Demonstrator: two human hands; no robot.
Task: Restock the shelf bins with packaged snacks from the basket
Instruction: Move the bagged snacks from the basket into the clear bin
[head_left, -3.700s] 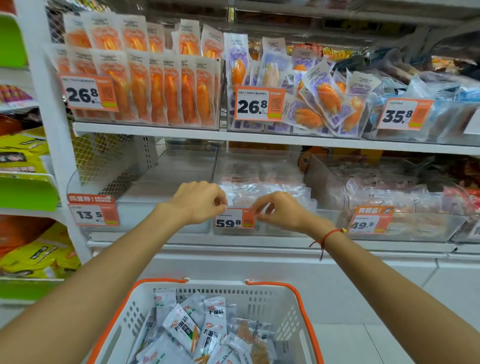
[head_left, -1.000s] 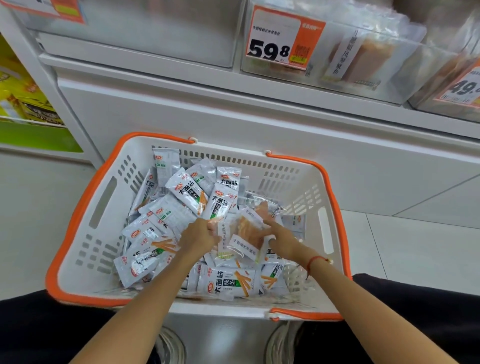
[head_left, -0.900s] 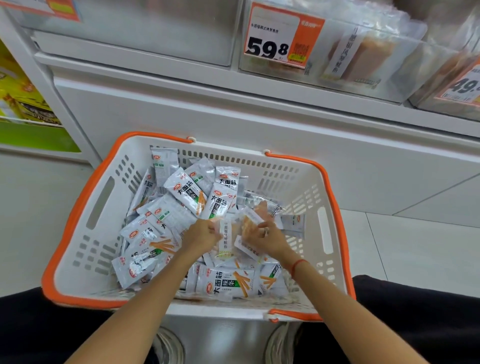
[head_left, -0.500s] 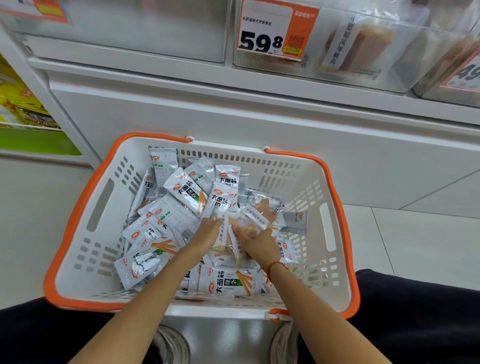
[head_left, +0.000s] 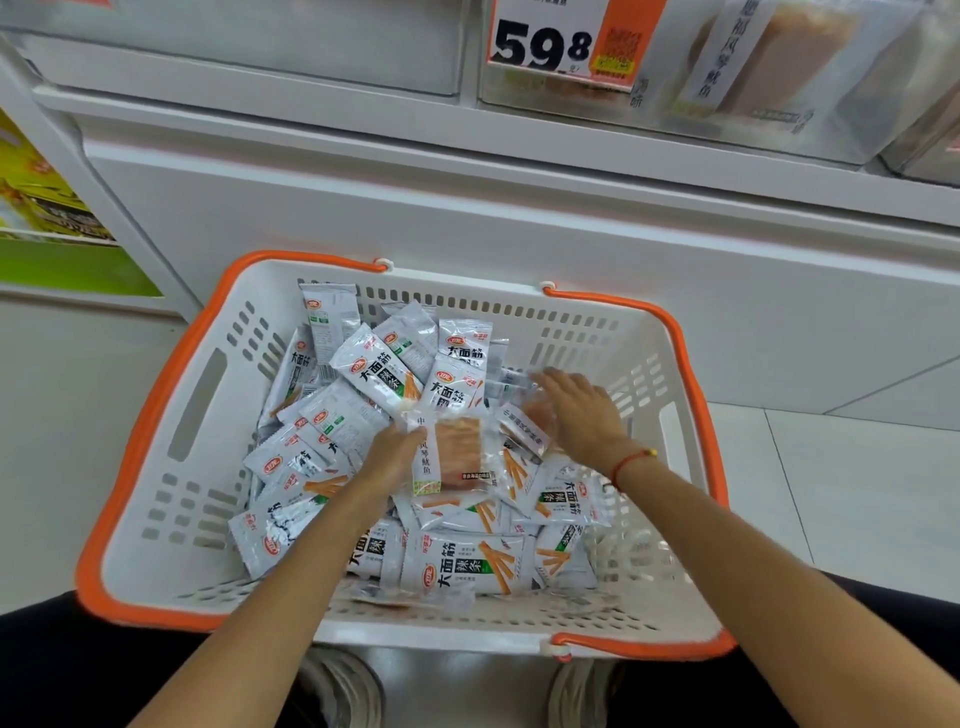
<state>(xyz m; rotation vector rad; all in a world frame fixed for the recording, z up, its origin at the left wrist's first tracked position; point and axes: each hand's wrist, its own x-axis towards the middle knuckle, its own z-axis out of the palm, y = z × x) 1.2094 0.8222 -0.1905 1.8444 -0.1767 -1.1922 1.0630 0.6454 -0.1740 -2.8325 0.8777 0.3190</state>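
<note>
In front of the white shelf (head_left: 467, 171) sits the orange-rimmed basket (head_left: 156, 415), heaped with silver snack packs (head_left: 384, 374). On top lies a clear packet (head_left: 457, 457), long axis running away from the person toward the shelf. It is probably light, crinkly and slippery; best taken by its side edges. The left hand (head_left: 389, 457) seems to pinch its left edge, though blur hides the fingers. The right hand (head_left: 576, 410) lies spread over a second clear packet (head_left: 524, 421).

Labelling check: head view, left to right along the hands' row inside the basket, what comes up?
Orange-rimmed white plastic basket's left wall → silver snack packets → left hand → clear packet of brown squid → right hand.
</note>
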